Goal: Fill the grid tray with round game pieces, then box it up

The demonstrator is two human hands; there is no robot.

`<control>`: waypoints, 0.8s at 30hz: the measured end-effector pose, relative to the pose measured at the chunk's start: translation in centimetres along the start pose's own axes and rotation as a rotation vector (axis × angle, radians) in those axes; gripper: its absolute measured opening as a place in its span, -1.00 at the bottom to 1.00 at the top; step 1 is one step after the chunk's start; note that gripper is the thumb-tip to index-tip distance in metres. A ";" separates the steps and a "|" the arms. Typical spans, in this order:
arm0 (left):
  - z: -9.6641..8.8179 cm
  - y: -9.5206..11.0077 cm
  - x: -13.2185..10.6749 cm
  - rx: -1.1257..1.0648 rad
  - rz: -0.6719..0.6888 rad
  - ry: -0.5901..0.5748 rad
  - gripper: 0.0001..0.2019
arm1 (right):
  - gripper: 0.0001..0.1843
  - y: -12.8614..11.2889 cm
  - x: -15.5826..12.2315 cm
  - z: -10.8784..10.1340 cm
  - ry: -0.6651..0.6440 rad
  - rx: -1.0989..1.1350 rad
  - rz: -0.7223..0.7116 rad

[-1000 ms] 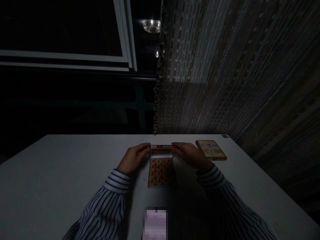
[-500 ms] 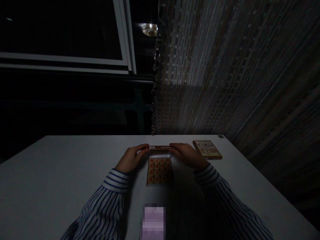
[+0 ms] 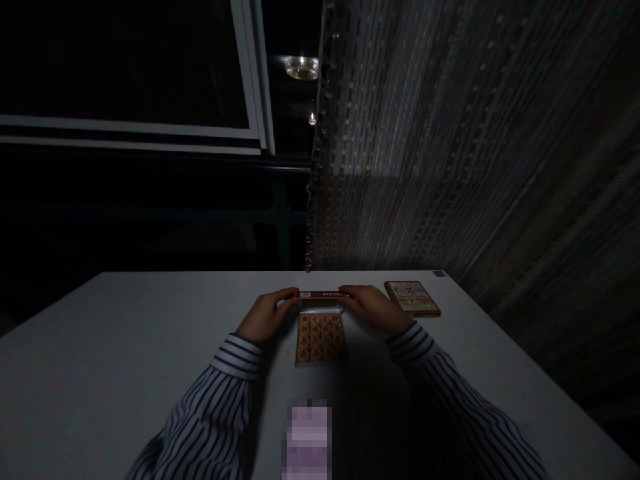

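A small open box of round wooden game pieces [image 3: 321,337] with red characters lies on the white table [image 3: 125,347] in front of me. Its red-edged lid [image 3: 321,294] stands raised at the far end. My left hand [image 3: 265,316] pinches the lid's left end. My right hand [image 3: 375,309] grips its right end. Both arms wear striped sleeves. The room is dim.
A flat printed box [image 3: 413,298] lies near the table's far right corner. A bead curtain [image 3: 450,133] hangs behind the table on the right. A dark window with a white frame [image 3: 250,100] is at the back left. A blurred patch [image 3: 310,440] sits near the front edge.
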State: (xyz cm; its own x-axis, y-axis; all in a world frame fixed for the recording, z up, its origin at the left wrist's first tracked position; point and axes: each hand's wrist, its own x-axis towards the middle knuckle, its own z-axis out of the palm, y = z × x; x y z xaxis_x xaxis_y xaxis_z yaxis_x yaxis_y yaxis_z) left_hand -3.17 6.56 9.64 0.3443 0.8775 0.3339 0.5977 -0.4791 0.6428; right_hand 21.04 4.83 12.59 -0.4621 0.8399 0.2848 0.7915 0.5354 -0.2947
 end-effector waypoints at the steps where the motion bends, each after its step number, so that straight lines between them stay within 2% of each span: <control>1: 0.0 0.0 0.0 0.007 0.001 0.002 -0.60 | -0.63 0.0 -0.1 0.0 0.000 0.000 0.001; 16: -0.3 0.9 -1.2 0.022 -0.004 -0.004 -0.58 | -0.64 -0.7 -0.8 0.1 -0.009 -0.015 0.010; 24: -0.1 0.7 -1.9 0.028 0.010 -0.021 -0.59 | -0.65 -1.1 -1.4 0.1 -0.006 -0.036 -0.017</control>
State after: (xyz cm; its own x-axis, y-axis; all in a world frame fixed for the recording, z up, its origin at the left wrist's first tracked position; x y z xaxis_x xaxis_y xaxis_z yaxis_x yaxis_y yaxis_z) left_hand -3.49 4.61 9.51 0.3650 0.8721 0.3258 0.6139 -0.4886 0.6200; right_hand 20.76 3.09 12.44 -0.4778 0.8312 0.2843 0.7974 0.5462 -0.2567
